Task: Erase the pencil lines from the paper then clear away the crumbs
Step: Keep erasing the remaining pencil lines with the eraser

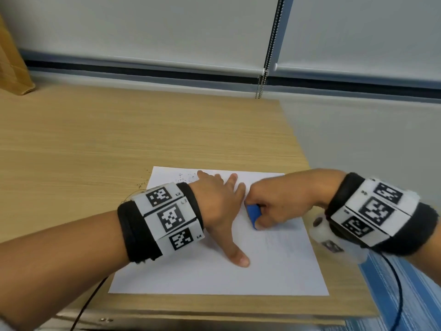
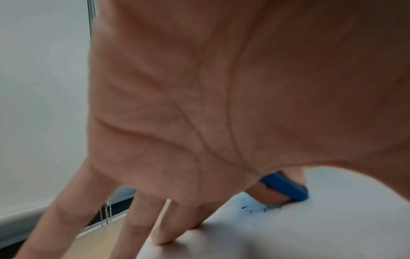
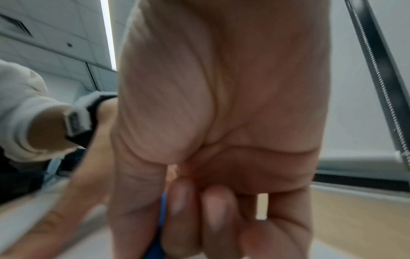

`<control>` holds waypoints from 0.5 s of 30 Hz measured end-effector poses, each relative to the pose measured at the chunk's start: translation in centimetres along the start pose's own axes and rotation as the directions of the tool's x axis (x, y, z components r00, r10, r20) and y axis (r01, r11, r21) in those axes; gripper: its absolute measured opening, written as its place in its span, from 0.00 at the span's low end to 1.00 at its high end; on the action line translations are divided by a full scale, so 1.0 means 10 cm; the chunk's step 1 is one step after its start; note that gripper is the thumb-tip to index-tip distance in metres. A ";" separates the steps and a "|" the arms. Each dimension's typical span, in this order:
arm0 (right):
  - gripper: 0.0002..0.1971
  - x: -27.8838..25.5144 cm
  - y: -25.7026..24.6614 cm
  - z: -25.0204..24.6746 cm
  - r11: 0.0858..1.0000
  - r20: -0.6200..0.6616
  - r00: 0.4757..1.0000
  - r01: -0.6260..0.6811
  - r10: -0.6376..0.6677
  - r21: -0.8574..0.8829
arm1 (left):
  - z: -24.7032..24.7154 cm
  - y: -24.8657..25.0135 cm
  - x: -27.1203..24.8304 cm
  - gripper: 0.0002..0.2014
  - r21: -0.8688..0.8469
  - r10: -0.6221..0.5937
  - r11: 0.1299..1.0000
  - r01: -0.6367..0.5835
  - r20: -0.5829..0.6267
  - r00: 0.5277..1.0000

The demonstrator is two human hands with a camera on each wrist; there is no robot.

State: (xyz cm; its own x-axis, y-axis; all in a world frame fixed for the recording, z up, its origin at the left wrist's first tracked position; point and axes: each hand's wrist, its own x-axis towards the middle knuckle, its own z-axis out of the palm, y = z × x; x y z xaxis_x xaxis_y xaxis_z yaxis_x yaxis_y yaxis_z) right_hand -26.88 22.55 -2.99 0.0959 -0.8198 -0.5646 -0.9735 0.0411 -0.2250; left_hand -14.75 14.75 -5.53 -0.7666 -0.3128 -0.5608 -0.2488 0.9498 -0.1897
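A white sheet of paper point(image 1: 214, 275) lies on the wooden desk point(image 1: 95, 139) near its front right corner. My left hand point(image 1: 222, 204) presses flat on the sheet with straight, spread fingers. My right hand point(image 1: 269, 206) pinches a blue eraser point(image 1: 253, 215) and holds its tip against the paper just right of the left hand. Dark eraser crumbs point(image 1: 183, 179) lie by the sheet's far left corner and spill onto the desk. In the left wrist view the blue eraser point(image 2: 286, 187) touches the paper point(image 2: 288, 236) beside a few crumbs point(image 2: 261, 208). Faint grey marks show right of the eraser.
The desk's right edge point(image 1: 298, 139) runs close to the paper. A cardboard box point(image 1: 12, 63) stands at the far left. A window blind with a bead chain point(image 1: 261, 84) hangs behind the desk. A black cable point(image 1: 86, 304) runs off the front edge.
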 end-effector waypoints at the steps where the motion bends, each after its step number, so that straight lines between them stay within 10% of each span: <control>1: 0.13 0.03 0.04 -0.03 1.000 -0.039 0.999 -0.012 0.011 -0.009 | 0.00 0.00 0.00 0.72 0.003 -0.002 1.000 0.002 0.003 1.000; 15: 0.14 -0.05 0.07 0.04 1.000 -0.082 0.997 -0.012 0.012 -0.001 | 0.01 0.01 0.02 0.72 -0.014 -0.002 1.000 0.002 -0.004 1.000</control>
State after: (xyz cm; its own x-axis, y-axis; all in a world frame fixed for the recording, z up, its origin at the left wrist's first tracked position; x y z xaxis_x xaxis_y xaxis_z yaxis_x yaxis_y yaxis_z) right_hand -27.53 23.23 -3.23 0.0665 -0.8634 -0.5002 -0.9748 0.0508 -0.2172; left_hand -14.88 14.79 -5.71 -0.7687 -0.3146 -0.5568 -0.2582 0.9492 -0.1798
